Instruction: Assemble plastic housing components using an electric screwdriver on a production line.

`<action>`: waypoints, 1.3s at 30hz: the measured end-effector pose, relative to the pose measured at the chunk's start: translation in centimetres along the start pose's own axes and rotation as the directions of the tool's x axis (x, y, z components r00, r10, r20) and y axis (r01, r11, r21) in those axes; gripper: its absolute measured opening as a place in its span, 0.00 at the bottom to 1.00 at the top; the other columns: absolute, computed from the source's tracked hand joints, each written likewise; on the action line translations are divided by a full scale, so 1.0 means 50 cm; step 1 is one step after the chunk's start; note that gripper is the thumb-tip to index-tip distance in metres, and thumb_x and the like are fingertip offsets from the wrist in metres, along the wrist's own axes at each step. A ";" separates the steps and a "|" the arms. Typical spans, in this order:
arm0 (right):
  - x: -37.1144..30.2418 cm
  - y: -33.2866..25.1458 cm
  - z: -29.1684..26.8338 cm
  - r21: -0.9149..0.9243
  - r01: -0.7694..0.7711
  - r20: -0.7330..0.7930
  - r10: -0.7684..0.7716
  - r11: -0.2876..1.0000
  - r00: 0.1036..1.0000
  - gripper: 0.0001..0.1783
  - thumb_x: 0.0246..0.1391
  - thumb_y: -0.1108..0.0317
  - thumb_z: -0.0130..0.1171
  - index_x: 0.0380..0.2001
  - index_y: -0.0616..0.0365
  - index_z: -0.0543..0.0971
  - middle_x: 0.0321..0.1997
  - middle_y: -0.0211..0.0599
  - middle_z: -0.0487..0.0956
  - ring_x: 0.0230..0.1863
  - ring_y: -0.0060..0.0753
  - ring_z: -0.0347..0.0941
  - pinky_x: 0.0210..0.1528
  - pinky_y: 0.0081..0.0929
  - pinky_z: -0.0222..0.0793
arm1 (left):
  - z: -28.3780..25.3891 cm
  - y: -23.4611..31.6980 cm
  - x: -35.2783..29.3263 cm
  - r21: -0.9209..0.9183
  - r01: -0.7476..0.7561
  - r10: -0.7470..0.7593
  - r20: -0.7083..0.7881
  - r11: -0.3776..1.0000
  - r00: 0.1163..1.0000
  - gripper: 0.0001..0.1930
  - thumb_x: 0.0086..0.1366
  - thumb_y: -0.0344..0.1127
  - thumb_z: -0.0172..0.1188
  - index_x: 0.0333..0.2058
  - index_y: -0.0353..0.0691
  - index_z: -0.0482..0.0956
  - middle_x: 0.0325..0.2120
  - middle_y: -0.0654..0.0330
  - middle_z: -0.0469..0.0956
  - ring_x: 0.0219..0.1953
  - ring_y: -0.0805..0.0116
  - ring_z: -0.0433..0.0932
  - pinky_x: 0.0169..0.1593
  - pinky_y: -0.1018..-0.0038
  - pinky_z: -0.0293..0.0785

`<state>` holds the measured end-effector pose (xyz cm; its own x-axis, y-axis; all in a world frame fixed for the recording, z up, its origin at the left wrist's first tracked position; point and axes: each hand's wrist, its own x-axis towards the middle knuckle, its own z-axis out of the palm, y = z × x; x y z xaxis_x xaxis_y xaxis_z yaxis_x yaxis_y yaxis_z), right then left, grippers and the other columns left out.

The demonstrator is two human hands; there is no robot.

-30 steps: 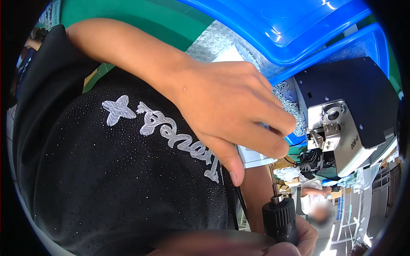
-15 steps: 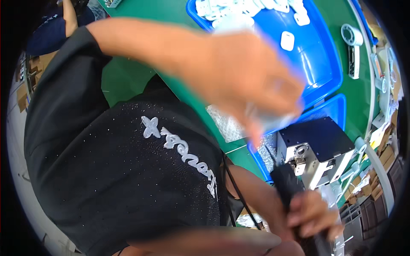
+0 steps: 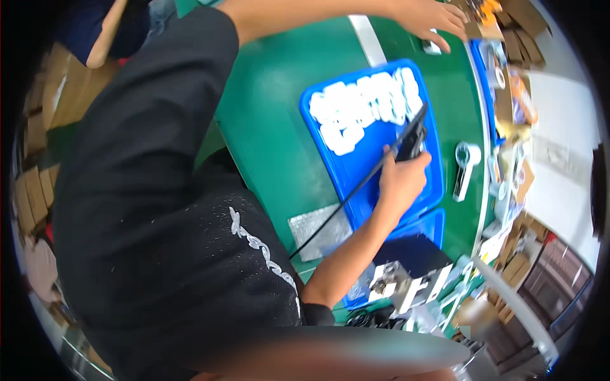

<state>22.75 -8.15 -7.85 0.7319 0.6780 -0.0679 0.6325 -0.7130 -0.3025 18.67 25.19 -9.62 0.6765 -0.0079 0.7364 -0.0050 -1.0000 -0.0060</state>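
Note:
My left hand [image 3: 435,24] stretches out over the far side of the table, fingers apart, holding nothing. Just by its fingertips lies a small black-and-white piece [image 3: 432,43], partly covered by the hand. My right hand [image 3: 403,181] is closed around a black corded electric screwdriver [image 3: 412,141], its narrow end pointing up and away. The screwdriver is above a blue tray [image 3: 349,174], and its cable runs back toward my body. Many white plastic parts [image 3: 365,101] are heaped in the tray's far end.
A dark-topped metal machine [image 3: 413,254] stands at the near right, beside a second blue tray [image 3: 435,225]. A bubble-wrap sheet [image 3: 318,228] lies near my body. A white handheld fan-like item [image 3: 467,162] rests right of the tray. Another person's arm [image 3: 105,35] shows at upper left.
My left hand has swung from in front of me to the far side of the table. My right hand has lifted the screwdriver from beside the machine to above the tray. The view has shifted.

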 end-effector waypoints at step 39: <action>-0.415 0.130 -0.106 0.983 0.069 -0.160 0.600 0.172 0.784 0.42 0.37 0.66 0.81 0.53 0.65 0.68 0.44 0.34 0.73 0.38 0.27 0.74 0.42 0.27 0.72 | -0.130 0.749 -0.069 -0.992 0.039 0.206 0.064 0.119 0.977 0.26 0.64 0.46 0.60 0.51 0.33 0.66 0.38 0.48 0.75 0.30 0.50 0.76 0.32 0.61 0.73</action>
<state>13.01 -27.77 -3.37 0.9937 0.0754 -0.0825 -0.0898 0.1001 -0.9909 11.39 -12.24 -7.99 0.7064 -0.2134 0.6749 -0.7045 -0.1200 0.6995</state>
